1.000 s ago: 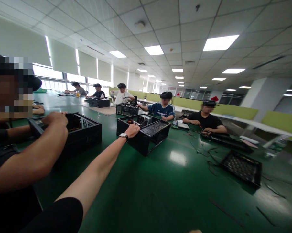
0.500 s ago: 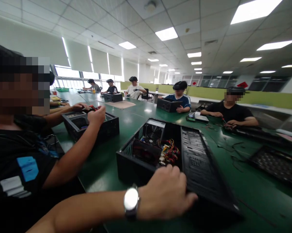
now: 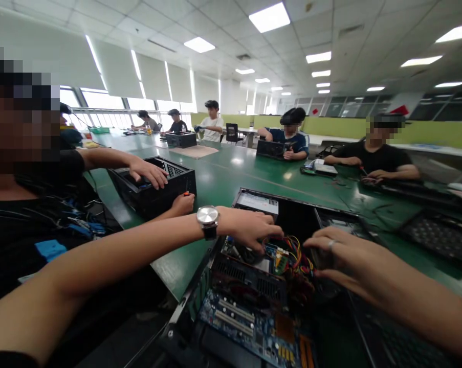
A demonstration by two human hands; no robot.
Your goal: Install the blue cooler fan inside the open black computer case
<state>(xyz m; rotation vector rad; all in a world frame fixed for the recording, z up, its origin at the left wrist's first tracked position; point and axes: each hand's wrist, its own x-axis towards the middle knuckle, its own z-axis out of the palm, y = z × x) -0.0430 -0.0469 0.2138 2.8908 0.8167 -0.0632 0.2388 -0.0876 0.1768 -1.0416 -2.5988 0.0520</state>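
Before me on the green table is an open black computer case (image 3: 177,319), with a blue motherboard (image 3: 249,332) and a vented dark card (image 3: 234,271) inside. My left hand (image 3: 249,227), a watch at its wrist, reaches over the case with fingers spread and bent down at the coloured cables (image 3: 295,248). Its fingertips are partly hidden among the parts. From the right comes my right hand (image 3: 344,255), wearing a ring, thumb and fingers apart beside those cables. A silver power supply (image 3: 257,202) sits at the case's far end.
At left, a person's hands (image 3: 148,174) work at another black case (image 3: 154,191), one holding an orange-handled tool (image 3: 187,193). Across the table (image 3: 219,176), other people sit with cases and parts. A dark perforated panel (image 3: 438,237) lies at right.
My left hand has left the case's near edge and moved inward to the cables. My right hand has come into view. The case's inside shows more fully, with the motherboard visible.
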